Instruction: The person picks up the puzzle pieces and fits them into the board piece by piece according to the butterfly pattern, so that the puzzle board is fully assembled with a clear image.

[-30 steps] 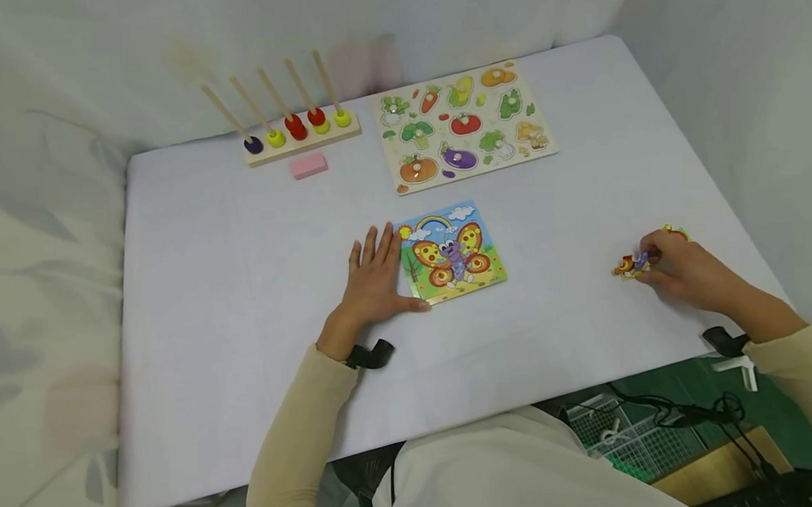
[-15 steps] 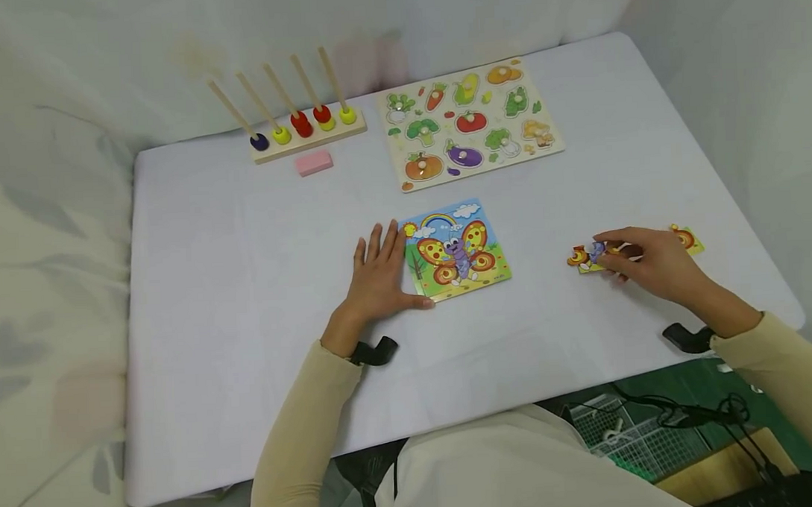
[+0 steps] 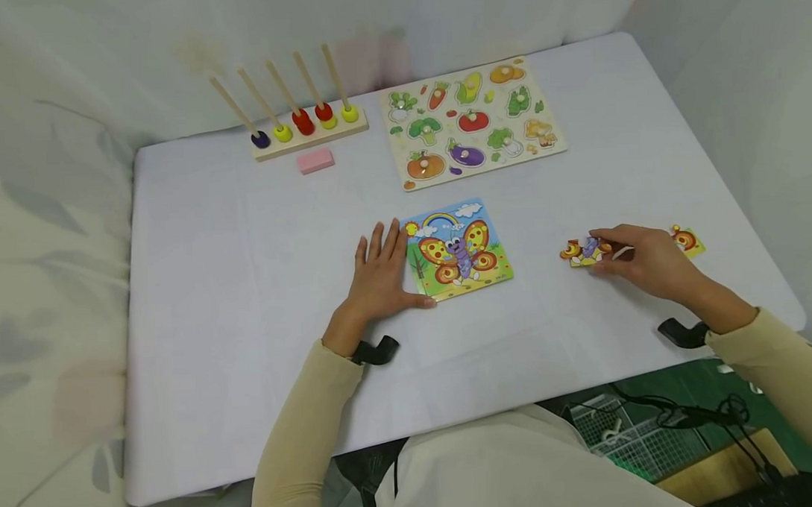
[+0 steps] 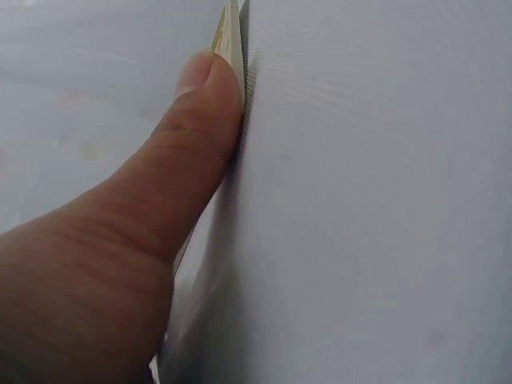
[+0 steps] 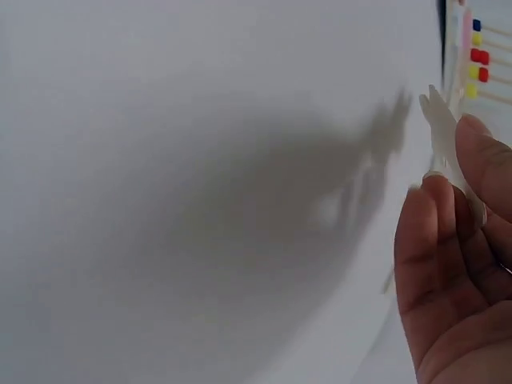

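Note:
A square butterfly puzzle board [image 3: 460, 251] lies on the white table. My left hand [image 3: 376, 281] rests at its left side, fingers straight and thumb along the lower left corner. In the left wrist view the thumb [image 4: 192, 144] touches the board's pale edge [image 4: 237, 56]. To the right, my right hand [image 3: 648, 256] pinches a puzzle piece [image 3: 585, 252] printed with an orange wing part and a purple body. Its plain pale back [image 5: 444, 140] shows between thumb and fingers in the right wrist view. Behind this hand lies another wing-printed puzzle piece [image 3: 687, 241].
A vegetable knob puzzle [image 3: 436, 144] lies at the back middle. Left of it stands a wooden peg rack [image 3: 337, 127] with coloured beads, a pink block [image 3: 315, 160] just in front. Wire baskets [image 3: 644, 443] and cables sit below the table's front edge.
My right hand has moved left with the pinched puzzle piece, uncovering the other piece on the table. It slows over the last half second. The left hand stays at the board.

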Tool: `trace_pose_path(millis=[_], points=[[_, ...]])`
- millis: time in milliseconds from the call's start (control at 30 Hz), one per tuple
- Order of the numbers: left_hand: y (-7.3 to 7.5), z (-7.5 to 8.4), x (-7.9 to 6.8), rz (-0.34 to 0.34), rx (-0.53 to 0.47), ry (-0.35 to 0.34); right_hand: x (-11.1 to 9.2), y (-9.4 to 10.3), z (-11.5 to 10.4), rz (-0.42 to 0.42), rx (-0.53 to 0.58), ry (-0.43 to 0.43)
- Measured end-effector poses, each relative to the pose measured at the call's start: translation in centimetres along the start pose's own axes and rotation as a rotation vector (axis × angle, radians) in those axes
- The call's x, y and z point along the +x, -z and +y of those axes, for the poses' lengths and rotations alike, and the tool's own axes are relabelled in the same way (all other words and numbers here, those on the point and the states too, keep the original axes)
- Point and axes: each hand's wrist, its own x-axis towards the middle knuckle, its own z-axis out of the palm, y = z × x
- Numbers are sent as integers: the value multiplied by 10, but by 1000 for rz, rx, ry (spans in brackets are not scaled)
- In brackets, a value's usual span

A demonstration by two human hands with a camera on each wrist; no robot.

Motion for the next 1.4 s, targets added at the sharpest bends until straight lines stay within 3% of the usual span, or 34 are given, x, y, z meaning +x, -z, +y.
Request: trace_pose_path(millis=[167,300,500,667,1400], points=[[0,-2,-2,-3,-7,2,16,-7,-31,8,9,123],[0,-3,-2,5,-10,2,36,-34,-66,-58,96,208],[-1,0,0,4,-21,-2,62,-75,-96,-200,149,200],[-1,1,1,-4,-3,-10,67,-86,-102,-233,114,155],[1,-1,0,20,-2,-19,70,-90,-103,-218,19,182]])
